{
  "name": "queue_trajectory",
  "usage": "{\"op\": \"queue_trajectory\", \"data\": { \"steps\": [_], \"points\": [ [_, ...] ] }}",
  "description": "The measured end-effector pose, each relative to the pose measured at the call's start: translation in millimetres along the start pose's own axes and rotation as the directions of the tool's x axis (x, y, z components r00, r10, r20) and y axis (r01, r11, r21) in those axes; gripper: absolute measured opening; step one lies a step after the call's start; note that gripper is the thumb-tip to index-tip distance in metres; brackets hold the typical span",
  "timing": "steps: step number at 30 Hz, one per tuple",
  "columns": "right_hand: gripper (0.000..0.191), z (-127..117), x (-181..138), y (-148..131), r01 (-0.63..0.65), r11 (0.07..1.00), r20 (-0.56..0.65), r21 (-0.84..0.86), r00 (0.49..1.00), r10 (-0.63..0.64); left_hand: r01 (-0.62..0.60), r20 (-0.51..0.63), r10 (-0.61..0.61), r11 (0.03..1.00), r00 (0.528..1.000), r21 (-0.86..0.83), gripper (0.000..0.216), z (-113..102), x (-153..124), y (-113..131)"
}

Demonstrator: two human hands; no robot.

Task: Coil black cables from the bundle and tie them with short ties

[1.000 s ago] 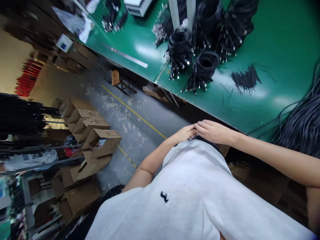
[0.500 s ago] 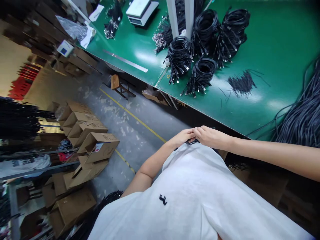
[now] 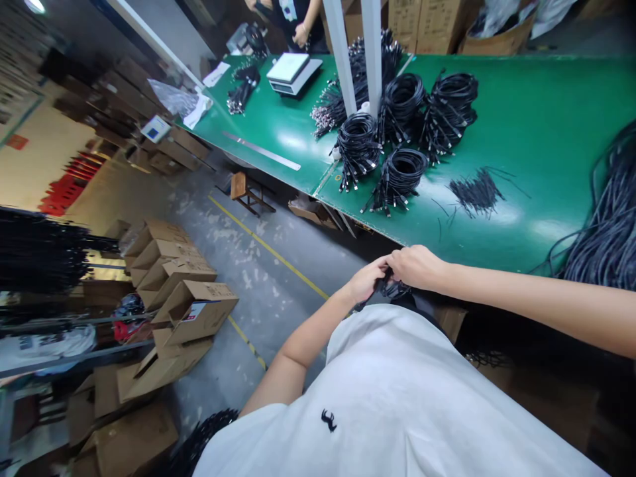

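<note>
My left hand (image 3: 366,281) and my right hand (image 3: 417,266) meet in front of my waist, just short of the table edge. Both are closed, fingertips together, on a black cable (image 3: 396,290) whose loops hang below the fingers. What the fingertips pinch is too small to make out. Beyond them on the green table (image 3: 536,132) lie bundles of coiled black cables, the nearest being a small coil (image 3: 403,169) with metal plugs. To its right is a pile of short black ties (image 3: 477,192).
A heap of loose black cables (image 3: 606,218) covers the table's right end. Two grey posts (image 3: 371,59) rise behind the coils. A white scale (image 3: 291,73) and a steel ruler (image 3: 263,151) lie farther left. Open cartons (image 3: 199,311) stand on the floor. Another person (image 3: 298,26) is across the table.
The view has tilted up, bringing the person and cartons behind the table into sight. My hands stay together; more of the cable's loops now shows beneath them.
</note>
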State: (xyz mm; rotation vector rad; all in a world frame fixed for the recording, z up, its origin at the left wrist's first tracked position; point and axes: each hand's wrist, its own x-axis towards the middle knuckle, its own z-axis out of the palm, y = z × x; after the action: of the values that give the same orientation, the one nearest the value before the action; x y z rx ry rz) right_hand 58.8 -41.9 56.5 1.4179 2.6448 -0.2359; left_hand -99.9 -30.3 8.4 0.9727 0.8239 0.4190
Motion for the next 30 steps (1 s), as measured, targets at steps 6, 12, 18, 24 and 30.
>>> {"op": "queue_trajectory", "data": {
  "steps": [6, 12, 18, 24, 30],
  "points": [
    [0.025, -8.9, 12.4, -1.6, -0.080, 0.996, 0.034, 0.031, 0.996, 0.079, -0.164, -0.032, 0.273, 0.664, 0.962, 0.729, 0.047, -16.5, 8.1, 22.2],
    [0.026, 4.8, 13.1, 8.8, -0.068, 0.997, 0.020, -0.030, 0.997, 0.069, 0.019, -0.159, 0.449, 0.301, 0.880, 0.954, 0.020, -5.5, 23.8, 11.0],
    [0.023, 9.9, 4.9, 23.7, 0.027, 0.992, -0.023, -0.122, 0.999, -0.031, -0.236, 0.031, 0.381, 0.503, 0.924, 0.832, 0.046, -14.5, 7.1, 6.4],
    [0.025, 12.0, 9.2, 23.5, 0.100, 0.989, -0.104, -0.107, 0.988, -0.111, -0.202, 0.216, 0.309, -0.078, 0.926, 0.976, 0.018, -24.1, 48.6, 22.3],
    [0.026, 14.2, 25.9, 60.2, -0.096, 0.995, -0.087, -0.041, 0.992, 0.092, 0.096, -0.025, 0.441, -0.141, 0.897, 0.985, 0.017, -2.0, 77.9, 23.1]
  ]
}}
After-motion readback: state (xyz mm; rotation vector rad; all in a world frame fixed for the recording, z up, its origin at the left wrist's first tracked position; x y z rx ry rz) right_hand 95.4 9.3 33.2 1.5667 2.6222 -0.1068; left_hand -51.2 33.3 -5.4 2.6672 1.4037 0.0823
